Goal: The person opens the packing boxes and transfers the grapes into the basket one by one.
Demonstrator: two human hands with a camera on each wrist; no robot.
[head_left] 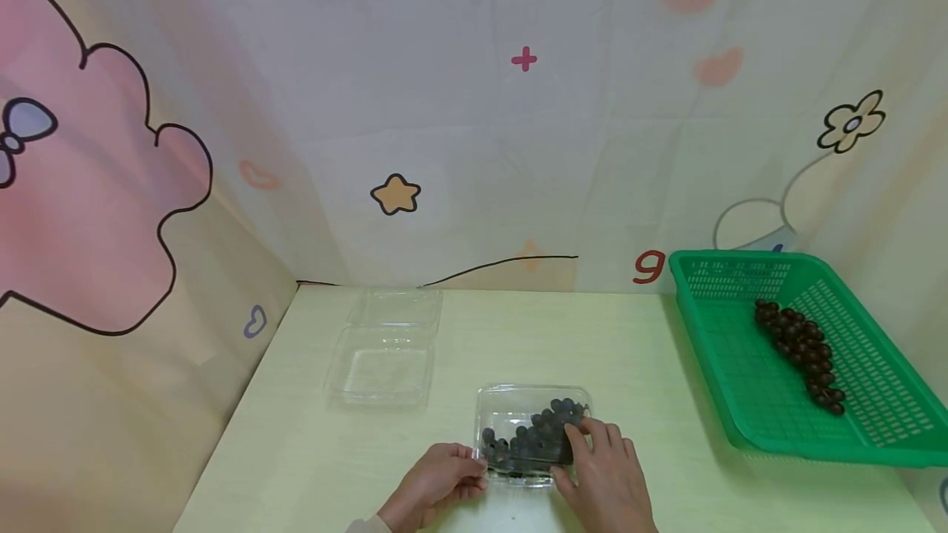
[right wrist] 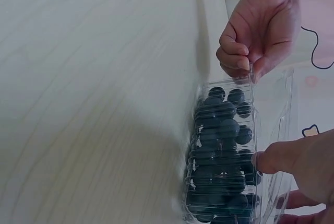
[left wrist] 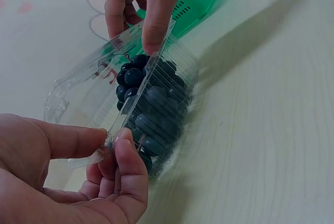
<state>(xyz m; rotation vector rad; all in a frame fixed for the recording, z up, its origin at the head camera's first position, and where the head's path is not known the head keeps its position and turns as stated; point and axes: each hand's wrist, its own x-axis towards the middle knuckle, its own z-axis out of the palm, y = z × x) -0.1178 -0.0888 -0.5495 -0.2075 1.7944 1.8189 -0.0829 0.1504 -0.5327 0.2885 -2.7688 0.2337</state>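
A clear plastic clamshell box (head_left: 511, 401) filled with dark grapes (head_left: 544, 434) sits near the front of the table. Its clear lid (left wrist: 78, 88) lies over the fruit, slightly raised from the base in the wrist views. My left hand (head_left: 448, 479) pinches the box's near left corner between thumb and fingers, as the left wrist view (left wrist: 104, 172) shows up close. At the other end, my right hand (head_left: 607, 467) holds the near right part, thumb (right wrist: 282, 157) on the front rim and fingers over the lid. Part of the grapes is hidden beneath that hand.
A second clear clamshell box (head_left: 385, 368), opened flat, stands at the back left of the pale table (head_left: 296, 451). To the right is a green plastic basket (head_left: 711, 368) with a bunch of dark red grapes (head_left: 803, 352) in it. A printed curtain (head_left: 459, 105) hangs behind.
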